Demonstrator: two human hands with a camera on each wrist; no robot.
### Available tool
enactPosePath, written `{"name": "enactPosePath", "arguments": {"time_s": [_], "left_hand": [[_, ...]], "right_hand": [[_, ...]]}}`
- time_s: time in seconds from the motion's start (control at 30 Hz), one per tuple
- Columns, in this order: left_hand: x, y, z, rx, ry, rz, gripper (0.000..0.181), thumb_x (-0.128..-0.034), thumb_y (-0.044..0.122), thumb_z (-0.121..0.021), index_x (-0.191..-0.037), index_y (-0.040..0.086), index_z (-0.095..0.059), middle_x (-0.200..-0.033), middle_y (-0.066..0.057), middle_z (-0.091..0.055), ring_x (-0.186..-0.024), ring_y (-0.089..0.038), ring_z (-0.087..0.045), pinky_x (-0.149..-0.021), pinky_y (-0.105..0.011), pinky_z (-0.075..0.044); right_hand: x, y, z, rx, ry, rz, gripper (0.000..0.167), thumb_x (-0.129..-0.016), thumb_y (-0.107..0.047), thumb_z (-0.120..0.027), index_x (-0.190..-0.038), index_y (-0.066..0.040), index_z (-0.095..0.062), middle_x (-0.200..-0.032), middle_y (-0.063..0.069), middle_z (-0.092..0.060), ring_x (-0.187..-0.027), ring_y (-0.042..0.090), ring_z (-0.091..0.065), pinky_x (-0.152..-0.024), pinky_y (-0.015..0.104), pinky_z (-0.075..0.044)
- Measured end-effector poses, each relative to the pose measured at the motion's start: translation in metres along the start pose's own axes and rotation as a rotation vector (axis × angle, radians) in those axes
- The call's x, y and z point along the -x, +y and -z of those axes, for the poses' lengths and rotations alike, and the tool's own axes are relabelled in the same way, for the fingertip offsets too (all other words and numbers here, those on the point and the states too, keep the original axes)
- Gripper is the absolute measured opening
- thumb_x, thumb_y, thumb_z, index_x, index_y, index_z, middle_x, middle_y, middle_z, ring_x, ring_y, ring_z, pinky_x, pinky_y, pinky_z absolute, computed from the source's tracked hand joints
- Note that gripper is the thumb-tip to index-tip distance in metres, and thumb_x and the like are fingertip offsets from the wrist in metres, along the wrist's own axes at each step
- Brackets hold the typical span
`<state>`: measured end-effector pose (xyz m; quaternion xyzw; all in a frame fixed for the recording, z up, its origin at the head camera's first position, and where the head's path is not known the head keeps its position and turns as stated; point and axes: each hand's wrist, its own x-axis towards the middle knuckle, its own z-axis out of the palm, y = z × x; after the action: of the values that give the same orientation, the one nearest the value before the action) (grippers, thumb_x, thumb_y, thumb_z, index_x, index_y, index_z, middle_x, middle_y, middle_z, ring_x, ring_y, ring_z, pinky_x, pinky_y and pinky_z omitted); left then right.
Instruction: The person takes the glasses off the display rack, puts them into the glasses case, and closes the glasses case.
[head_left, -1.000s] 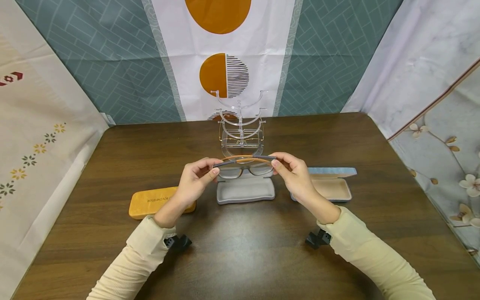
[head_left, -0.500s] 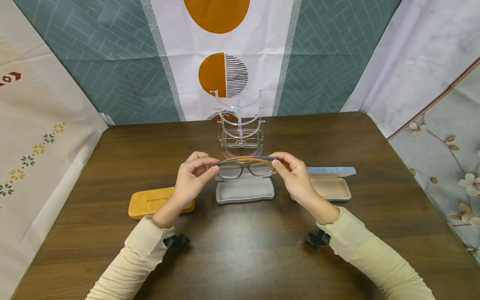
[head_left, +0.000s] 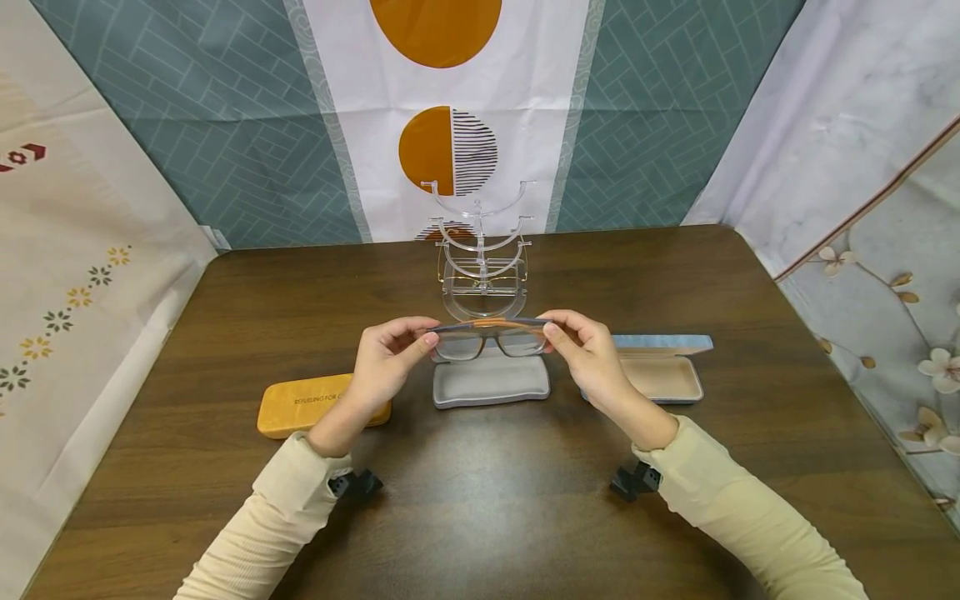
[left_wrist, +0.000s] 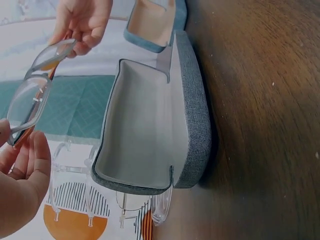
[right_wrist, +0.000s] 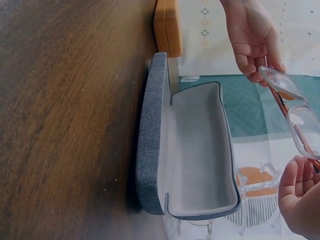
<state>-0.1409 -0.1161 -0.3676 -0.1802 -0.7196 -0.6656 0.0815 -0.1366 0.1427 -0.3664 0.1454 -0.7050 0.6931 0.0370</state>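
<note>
A pair of glasses (head_left: 491,340) with grey and orange temples is held level above an open grey case (head_left: 491,382). At its left end the left hand (head_left: 386,358) pinches it between thumb and fingers; the right hand (head_left: 588,354) pinches the right end. The temples lie folded across each other behind the lenses. In the left wrist view the glasses (left_wrist: 31,100) are beside the case (left_wrist: 135,125), not touching it. The right wrist view has the glasses (right_wrist: 304,125) between both hands, apart from the case (right_wrist: 200,150).
A yellow closed case (head_left: 307,404) lies at the left, partly behind the left forearm. An open blue case (head_left: 663,377) with a beige lining stands at the right. Behind the hands is a clear display stand (head_left: 482,242) with thin-framed glasses on a lower tier.
Both hands have lowered slightly with the glasses. The temples, spread farther apart before, now lie closer together against the frame.
</note>
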Motion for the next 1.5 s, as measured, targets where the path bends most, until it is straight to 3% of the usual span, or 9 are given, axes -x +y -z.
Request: {"name": "enactPosePath", "arguments": {"time_s": [0.27,0.53,0.77,0.9,1.07,1.3,1.5], "left_hand": [[0.001,-0.001,0.000,0.003,0.006,0.010,0.015,-0.0823,-0.006,-0.061,-0.095,-0.014,-0.063,-0.072,-0.010,-0.063,-0.061,-0.010,-0.058,-0.061,-0.023,-0.051],[0.005,-0.002,0.000,0.043,-0.026,0.052,0.018,-0.0828,-0.008,-0.060,-0.099,-0.015,-0.060,-0.079,-0.019,-0.064,-0.066,-0.010,-0.061,-0.065,-0.026,-0.053],[0.010,-0.003,0.000,0.062,-0.082,0.064,0.037,-0.0744,-0.014,-0.065,-0.110,-0.014,-0.055,-0.088,-0.025,-0.059,-0.077,-0.010,-0.060,-0.072,-0.024,-0.052],[0.011,-0.003,0.001,0.055,-0.112,0.037,0.048,-0.0696,-0.017,-0.067,-0.115,-0.012,-0.053,-0.089,-0.029,-0.057,-0.077,-0.015,-0.060,-0.071,-0.024,-0.052],[0.012,-0.001,0.000,-0.036,-0.152,-0.021,0.057,-0.0653,-0.017,-0.072,-0.118,-0.009,-0.052,-0.089,-0.028,-0.055,-0.077,-0.024,-0.058,-0.071,-0.026,-0.052],[0.015,0.017,-0.005,-0.161,-0.168,-0.156,0.048,-0.0633,-0.018,-0.073,-0.108,-0.015,-0.055,-0.085,-0.027,-0.056,-0.074,-0.037,-0.054,-0.066,-0.036,-0.053],[0.017,0.023,-0.006,-0.184,-0.168,-0.191,0.045,-0.0620,-0.018,-0.073,-0.104,-0.017,-0.056,-0.083,-0.027,-0.056,-0.071,-0.038,-0.054,-0.064,-0.039,-0.053]], "right_hand": [[0.001,0.003,0.001,-0.002,0.008,-0.030,0.020,-0.091,-0.002,-0.053,-0.102,0.013,-0.059,-0.074,0.007,-0.061,-0.066,0.021,-0.056,-0.066,0.027,-0.050],[0.001,0.004,0.001,-0.021,0.037,-0.079,0.020,-0.092,-0.002,-0.052,-0.100,0.015,-0.058,-0.069,0.002,-0.060,-0.062,0.015,-0.056,-0.063,0.025,-0.050],[0.001,0.005,0.001,-0.046,0.051,-0.129,0.022,-0.092,-0.004,-0.051,-0.099,0.016,-0.057,-0.069,0.005,-0.059,-0.061,0.016,-0.055,-0.060,0.022,-0.049],[0.001,0.006,0.002,-0.032,0.052,-0.148,0.023,-0.092,-0.006,-0.052,-0.099,0.016,-0.057,-0.068,0.003,-0.059,-0.061,0.016,-0.055,-0.060,0.024,-0.050],[0.001,0.006,0.002,-0.032,0.062,-0.171,0.023,-0.092,-0.008,-0.052,-0.095,0.015,-0.057,-0.067,0.005,-0.058,-0.059,0.012,-0.054,-0.060,0.025,-0.050],[0.002,0.006,0.002,-0.038,0.055,-0.208,0.022,-0.092,-0.009,-0.053,-0.091,0.012,-0.058,-0.066,0.003,-0.056,-0.058,0.011,-0.054,-0.057,0.023,-0.049],[0.004,0.008,0.004,-0.010,0.028,-0.203,0.025,-0.093,-0.010,-0.052,-0.094,0.015,-0.057,-0.068,0.007,-0.057,-0.060,0.011,-0.055,-0.060,0.023,-0.050]]}}
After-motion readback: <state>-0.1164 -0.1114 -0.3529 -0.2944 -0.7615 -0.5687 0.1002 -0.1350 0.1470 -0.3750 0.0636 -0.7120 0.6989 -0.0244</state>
